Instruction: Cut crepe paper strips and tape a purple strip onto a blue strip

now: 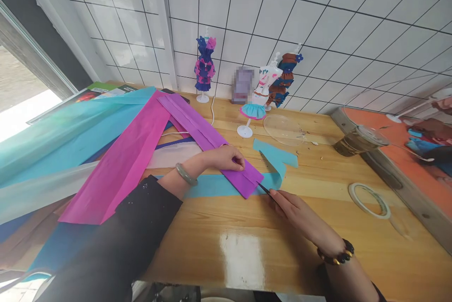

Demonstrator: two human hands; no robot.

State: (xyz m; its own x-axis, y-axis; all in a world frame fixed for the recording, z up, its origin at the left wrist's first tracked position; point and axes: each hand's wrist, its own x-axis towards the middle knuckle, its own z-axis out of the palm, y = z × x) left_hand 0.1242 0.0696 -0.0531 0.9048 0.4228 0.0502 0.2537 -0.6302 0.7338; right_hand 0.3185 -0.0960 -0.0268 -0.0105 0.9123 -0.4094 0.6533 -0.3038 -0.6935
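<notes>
A long folded strip of purple crepe paper lies slantwise across the wooden table. My left hand, wearing a jade-coloured bangle, is closed with its fingertips pinching the purple strip near its lower end. My right hand, in a dark beaded bracelet, is closed around dark narrow-bladed scissors; their handles are hidden in my fingers. The blade tips touch the short edge of the purple paper. Beneath it runs a light blue paper strip, which folds back at the right.
Coloured paper sheets, including a pink one, cover the left side. Small dress forms stand by the tiled wall, one in a blue skirt. On the right are a tape roll, a lidded cup and an orange tray.
</notes>
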